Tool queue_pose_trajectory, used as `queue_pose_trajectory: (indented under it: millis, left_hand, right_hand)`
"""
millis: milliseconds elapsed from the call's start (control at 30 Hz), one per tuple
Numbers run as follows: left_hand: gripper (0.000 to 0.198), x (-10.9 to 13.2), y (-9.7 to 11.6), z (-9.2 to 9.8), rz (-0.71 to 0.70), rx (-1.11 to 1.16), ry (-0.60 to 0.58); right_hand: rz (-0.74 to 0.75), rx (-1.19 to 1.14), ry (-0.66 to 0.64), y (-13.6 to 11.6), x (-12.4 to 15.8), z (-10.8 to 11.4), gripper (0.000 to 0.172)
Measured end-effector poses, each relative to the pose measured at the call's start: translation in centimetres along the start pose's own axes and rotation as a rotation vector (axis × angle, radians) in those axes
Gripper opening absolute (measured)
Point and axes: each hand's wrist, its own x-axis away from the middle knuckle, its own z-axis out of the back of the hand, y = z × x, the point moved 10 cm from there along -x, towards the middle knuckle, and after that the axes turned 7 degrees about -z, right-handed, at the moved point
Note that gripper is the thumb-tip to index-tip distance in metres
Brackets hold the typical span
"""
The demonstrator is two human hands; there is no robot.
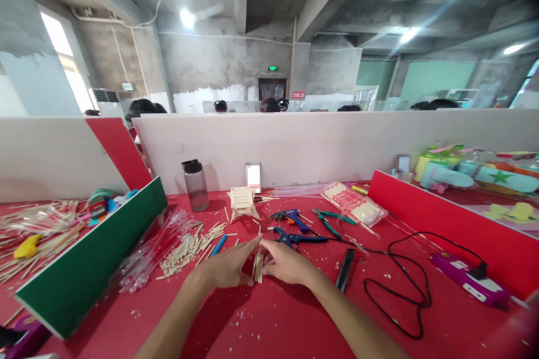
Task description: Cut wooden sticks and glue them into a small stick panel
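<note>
A small bundle of short wooden sticks (257, 269) stands on the red table between my hands. My left hand (231, 262) curves around its left side, thumb close against the sticks. On the other side, my right hand (288, 262) has its fingers bent around the bundle. The fingertips of both hands meet just above and behind it. Behind my hands sits a little model built of wooden sticks (244, 202). A loose pile of cut sticks (191, 249) and a blue pen-like tool (219, 245) lie to the left.
At right lie a glue gun (292, 220), a blue hand cutter (301, 238), green-handled pliers (334, 221), a black utility knife (345, 269), a packet of sticks (353, 205) and a cabled power strip (469, 280). A bottle (196, 186) stands behind. Green (101, 258) and red dividers (446, 227) flank the table.
</note>
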Motion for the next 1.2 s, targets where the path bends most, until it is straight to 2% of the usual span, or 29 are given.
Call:
queue_pose_trajectory:
  millis: [100,167,233,300,400,567,767,900,1067,1200]
  left_hand:
    - [0.105,0.4,0.5,0.9,-0.045,0.004,0.001]
    - [0.092,0.7,0.6,2.2,-0.039,-0.037,0.053]
    - [0.071,1.2,-0.3,3.6,0.055,-0.108,0.108]
    - [0.055,1.6,-1.3,4.3,0.17,-0.184,0.108]
    - [0.042,1.7,-2.1,3.6,0.228,-0.231,0.036]
    - [0.023,0.5,-1.6,1.4,0.097,-0.15,-0.023]
    - [0.018,0.1,-0.5,1.1,0.058,-0.046,0.011]
    - [0.031,-0.1,-1.2,1.1,0.148,0.012,0.088]
    - [0.04,-0.3,-2.3,0.8,0.249,-0.067,0.168]
    - [0.032,-0.5,-1.8,0.4,0.292,-0.157,0.159]
  right_hand:
    - [0.011,-0.013,0.012,-0.2,0.1,0.3,0.049]
    - [-0.01,-0.013,0.031,-0.3,0.2,0.8,0.05]
    - [-0.058,0.014,0.053,-0.1,0.4,1.3,0.049]
    - [-0.085,0.052,0.065,0.2,0.5,1.6,0.049]
    - [-0.066,0.072,0.054,0.3,0.3,1.2,0.046]
    - [-0.065,-0.006,0.025,0.6,-0.1,0.4,0.045]
    - [-0.053,-0.123,0.012,0.4,-0.6,-0.1,0.049]
    - [-0.024,-0.244,-0.006,1.0,-1.2,-0.7,0.052]
    - [-0.046,-0.359,-0.042,1.8,-1.3,-0.8,0.053]
    - [-0.063,-0.409,-0.05,1.7,-1.0,-0.8,0.05]
